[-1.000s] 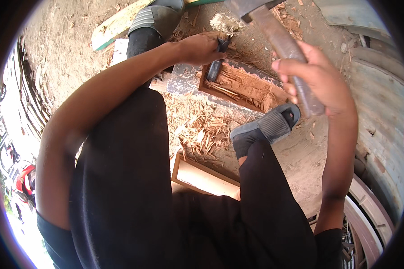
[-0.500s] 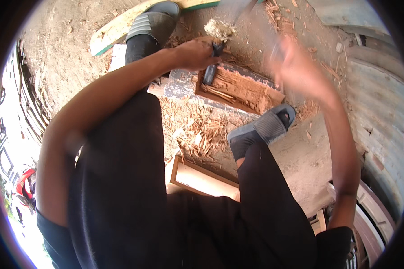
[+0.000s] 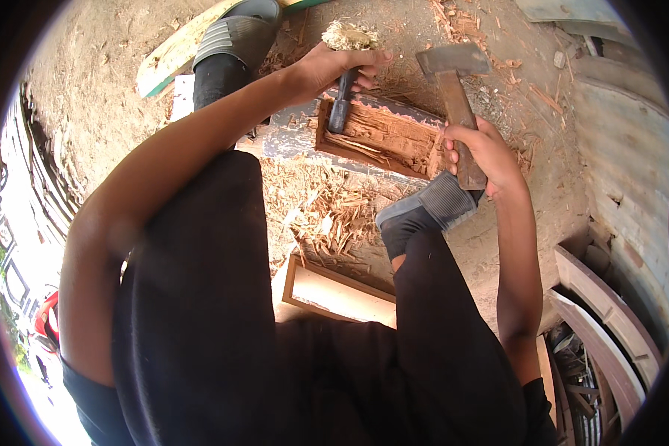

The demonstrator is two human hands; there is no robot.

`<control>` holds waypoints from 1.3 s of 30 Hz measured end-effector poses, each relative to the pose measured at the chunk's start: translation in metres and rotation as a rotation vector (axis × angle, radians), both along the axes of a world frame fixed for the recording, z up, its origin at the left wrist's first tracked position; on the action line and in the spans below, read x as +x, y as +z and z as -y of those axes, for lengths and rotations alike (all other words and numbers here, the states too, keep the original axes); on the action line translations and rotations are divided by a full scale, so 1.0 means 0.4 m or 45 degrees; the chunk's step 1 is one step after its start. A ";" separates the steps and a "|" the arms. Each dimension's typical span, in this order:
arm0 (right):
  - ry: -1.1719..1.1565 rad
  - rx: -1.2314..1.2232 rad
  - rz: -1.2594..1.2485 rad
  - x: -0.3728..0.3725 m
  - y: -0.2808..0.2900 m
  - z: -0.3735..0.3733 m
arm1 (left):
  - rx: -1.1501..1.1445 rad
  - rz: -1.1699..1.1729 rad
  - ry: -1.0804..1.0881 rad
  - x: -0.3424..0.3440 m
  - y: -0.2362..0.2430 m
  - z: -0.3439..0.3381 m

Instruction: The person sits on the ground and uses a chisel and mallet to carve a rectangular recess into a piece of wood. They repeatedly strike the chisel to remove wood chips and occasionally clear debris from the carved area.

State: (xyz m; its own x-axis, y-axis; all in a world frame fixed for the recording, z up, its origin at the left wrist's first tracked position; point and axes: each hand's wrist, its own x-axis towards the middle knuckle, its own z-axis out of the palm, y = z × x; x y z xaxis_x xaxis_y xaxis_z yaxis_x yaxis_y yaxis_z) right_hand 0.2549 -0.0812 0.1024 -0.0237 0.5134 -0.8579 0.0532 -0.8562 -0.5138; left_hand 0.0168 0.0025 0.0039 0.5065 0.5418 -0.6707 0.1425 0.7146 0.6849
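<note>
The hammer [image 3: 455, 97], blurred in motion half a second earlier, had been brought nearer and was seen sharply, its handle wrapped by the closed right hand [image 3: 492, 157]. Its head was held to the right of the dark bar-like tool [image 3: 339, 115], well apart from it. That tool was stood in the left end of the recess in the wooden block [image 3: 286, 135], its upper part gripped by the curled left hand [image 3: 328, 68]. The tool's top, exposed earlier, was now covered; a pause in striking was thereby suggested.
</note>
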 end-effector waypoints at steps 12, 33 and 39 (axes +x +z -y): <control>-0.107 -0.075 -0.093 0.032 -0.058 0.100 | 0.930 -0.258 -1.077 -0.081 0.164 0.128; -0.176 -0.156 -0.089 0.051 -0.079 0.121 | 0.404 -0.247 -0.131 0.013 0.083 -0.002; -0.176 -0.133 -0.065 0.049 -0.072 0.115 | 0.413 -0.258 -0.045 0.030 0.054 -0.023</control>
